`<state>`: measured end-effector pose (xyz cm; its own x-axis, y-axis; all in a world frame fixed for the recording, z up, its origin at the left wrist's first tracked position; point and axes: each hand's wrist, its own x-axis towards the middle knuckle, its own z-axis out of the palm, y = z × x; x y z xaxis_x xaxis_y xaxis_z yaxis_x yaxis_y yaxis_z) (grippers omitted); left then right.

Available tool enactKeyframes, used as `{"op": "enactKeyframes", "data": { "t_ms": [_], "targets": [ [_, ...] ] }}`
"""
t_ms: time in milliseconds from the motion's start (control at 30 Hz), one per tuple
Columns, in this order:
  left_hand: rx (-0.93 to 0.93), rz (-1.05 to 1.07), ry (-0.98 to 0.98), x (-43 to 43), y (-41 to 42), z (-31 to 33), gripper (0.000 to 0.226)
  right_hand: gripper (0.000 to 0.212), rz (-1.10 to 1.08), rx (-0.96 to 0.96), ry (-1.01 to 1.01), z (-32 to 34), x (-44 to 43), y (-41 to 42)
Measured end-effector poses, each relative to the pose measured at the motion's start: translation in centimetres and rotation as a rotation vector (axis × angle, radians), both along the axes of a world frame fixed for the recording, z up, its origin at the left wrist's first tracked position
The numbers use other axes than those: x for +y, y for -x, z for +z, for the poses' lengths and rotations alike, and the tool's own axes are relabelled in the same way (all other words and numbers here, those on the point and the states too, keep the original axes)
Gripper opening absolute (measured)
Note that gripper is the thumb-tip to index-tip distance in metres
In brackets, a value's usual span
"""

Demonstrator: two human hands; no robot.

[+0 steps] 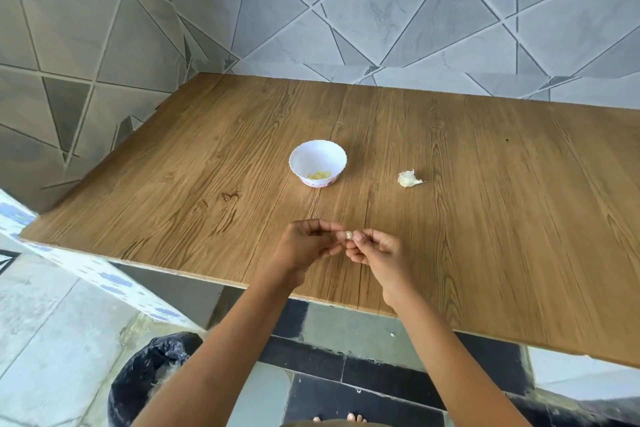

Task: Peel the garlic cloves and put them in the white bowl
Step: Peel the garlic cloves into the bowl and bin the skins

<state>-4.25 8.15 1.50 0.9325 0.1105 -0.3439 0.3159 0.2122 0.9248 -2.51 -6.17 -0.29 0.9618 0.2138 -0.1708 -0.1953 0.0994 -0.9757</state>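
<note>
1. White bowl [318, 163], mid-tabletop [485, 218], already has a few peeled yellow cloves in it.
2. Near the front edge, left hand [304, 244] and right hand [379, 253] both pinch one clove [349, 235], peeling it.
3. Garlic remnant [409, 179] right of the bowl is left to do.

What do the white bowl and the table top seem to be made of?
White bowl: probably plastic or melamine, smooth, slightly glossy; thin scalloped rim, pink printed band at the base. Table top: likely board under matte wood-grain laminate; the flat printed-looking grain and thin pale edge suggest it is not solid wood.
</note>
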Motion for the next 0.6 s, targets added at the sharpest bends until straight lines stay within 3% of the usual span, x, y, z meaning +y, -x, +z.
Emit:
{"op": "enactKeyframes", "data": {
  "t_ms": [233, 400, 600],
  "targets": [
    [0.044, 0.011, 0.221, 0.4, -0.6, -0.1, 0.012, 0.016, 0.021, -0.061, 0.155, -0.4, 0.6, -0.7],
    [0.076, -0.008, 0.271, 0.8, -0.9, -0.1, 0.017, 0.020, 0.000, -0.160, 0.309, -0.7, 0.9, -0.9],
    [0.074, -0.047, 0.259, 1.0, -0.9, -0.4, 0.019, 0.021, -0.070, -0.146, 0.268, -1.0, 1.5, -0.6]
  ]
}}
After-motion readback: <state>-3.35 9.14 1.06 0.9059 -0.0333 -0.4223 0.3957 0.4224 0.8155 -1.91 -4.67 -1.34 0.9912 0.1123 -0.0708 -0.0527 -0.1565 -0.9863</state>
